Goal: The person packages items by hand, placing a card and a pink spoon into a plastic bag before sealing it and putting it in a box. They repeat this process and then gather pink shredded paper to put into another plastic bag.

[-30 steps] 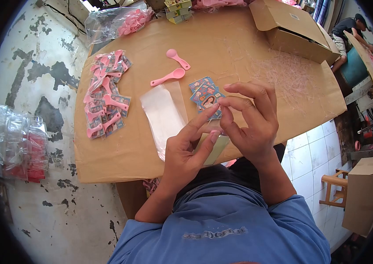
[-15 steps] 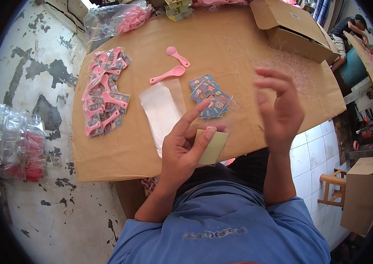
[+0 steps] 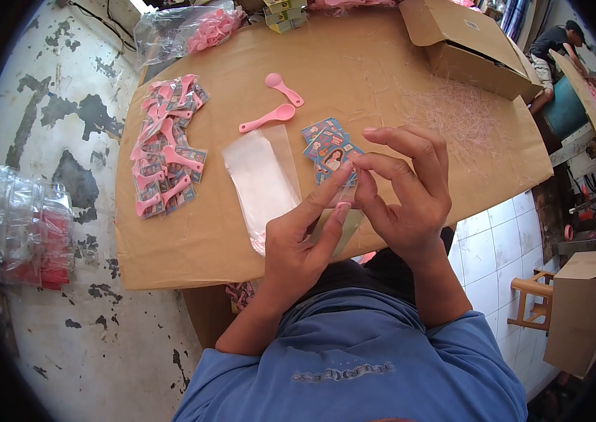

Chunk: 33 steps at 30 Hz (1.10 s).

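My left hand (image 3: pixel 296 243) is closed around a small clear plastic bag with a pale green card (image 3: pixel 346 238) in it. A bit of pink shows at the thumb tip; the rest of the bag's contents is hidden by my fingers. My right hand (image 3: pixel 410 200) has thumb and forefinger pinched together at the bag's upper edge, its other fingers curved above. Just beyond the hands lie blue printed cards (image 3: pixel 323 133), overlapping. To their left is a stack of clear plastic bags (image 3: pixel 259 179). Two pink measuring spoons (image 3: pixel 268 119) rest farther back.
Bagged pink spoons with cards (image 3: pixel 168 151) lie heaped at the table's left. An open cardboard box (image 3: pixel 477 67) stands at the back right, near scattered thin plastic strips (image 3: pixel 452 116). A large bag of pink spoons (image 3: pixel 210 32) sits at the back. Another person (image 3: pixel 558 53) is at far right.
My right hand has come left and down from beside the bag to its upper edge, fingers now pinching there. My left hand keeps hold of the bag, nearly in place.
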{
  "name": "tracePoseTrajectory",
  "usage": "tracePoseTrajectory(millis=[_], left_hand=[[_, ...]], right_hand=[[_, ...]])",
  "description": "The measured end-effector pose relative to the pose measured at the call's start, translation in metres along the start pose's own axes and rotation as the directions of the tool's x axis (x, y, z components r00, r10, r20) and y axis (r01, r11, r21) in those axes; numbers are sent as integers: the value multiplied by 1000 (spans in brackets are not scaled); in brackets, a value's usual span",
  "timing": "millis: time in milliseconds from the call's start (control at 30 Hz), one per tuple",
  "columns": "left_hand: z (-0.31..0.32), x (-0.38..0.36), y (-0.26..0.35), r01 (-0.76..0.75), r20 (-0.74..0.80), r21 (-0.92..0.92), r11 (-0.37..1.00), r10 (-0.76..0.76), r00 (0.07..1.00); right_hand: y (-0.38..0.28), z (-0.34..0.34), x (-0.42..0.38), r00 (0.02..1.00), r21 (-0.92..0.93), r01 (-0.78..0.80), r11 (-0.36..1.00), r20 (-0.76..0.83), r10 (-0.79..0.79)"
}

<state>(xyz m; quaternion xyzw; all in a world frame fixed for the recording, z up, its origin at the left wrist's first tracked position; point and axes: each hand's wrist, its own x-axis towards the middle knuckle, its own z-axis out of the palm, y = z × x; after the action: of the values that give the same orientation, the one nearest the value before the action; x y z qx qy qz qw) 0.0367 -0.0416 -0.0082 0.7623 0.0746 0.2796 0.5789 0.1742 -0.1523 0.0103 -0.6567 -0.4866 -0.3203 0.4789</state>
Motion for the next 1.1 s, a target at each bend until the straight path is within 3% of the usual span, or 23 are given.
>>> tracePoseTrajectory(millis=[100, 233, 333, 433, 533, 633, 733, 800, 933, 1100], left_hand=[[-4, -1, 10, 119, 121, 4, 993, -119, 986], [-3, -1, 13, 231, 149, -184, 955, -206, 967], [-3, 0, 16, 286, 96, -339, 896, -270, 958], [-4, 3, 14, 273, 19, -450, 850, -296, 955], [-7, 4, 1, 220, -19, -502, 836, -265, 964], [-6, 7, -3, 172, -36, -533, 828, -226, 973], [-8, 6, -5, 182, -26, -553, 813, -235, 972], [-9, 4, -9, 186, -23, -592, 784, -246, 969], [-12, 8, -5, 170, -20, -567, 806, -220, 975], [-21, 8, -2, 213, 3, -499, 840, -244, 970]], right_hand=[[2, 0, -1, 998, 99, -67, 993, -15, 69], [16, -2, -4, 950, 291, -260, 921, -92, 297], [35, -11, -1, 712, 824, -339, 455, -91, 696], [51, -31, -6, 647, 944, -234, 234, -29, 762], [62, -43, -18, 837, 976, -217, 27, 171, 520], [48, -47, -26, 750, 851, -522, 52, 429, 503], [20, -36, -20, 696, 660, -696, 283, 522, 494], [9, -24, -21, 664, 560, -746, 360, 585, 467], [7, -8, -30, 636, 593, -763, 257, 618, 462], [7, -12, -25, 639, 602, -759, 250, 612, 465]])
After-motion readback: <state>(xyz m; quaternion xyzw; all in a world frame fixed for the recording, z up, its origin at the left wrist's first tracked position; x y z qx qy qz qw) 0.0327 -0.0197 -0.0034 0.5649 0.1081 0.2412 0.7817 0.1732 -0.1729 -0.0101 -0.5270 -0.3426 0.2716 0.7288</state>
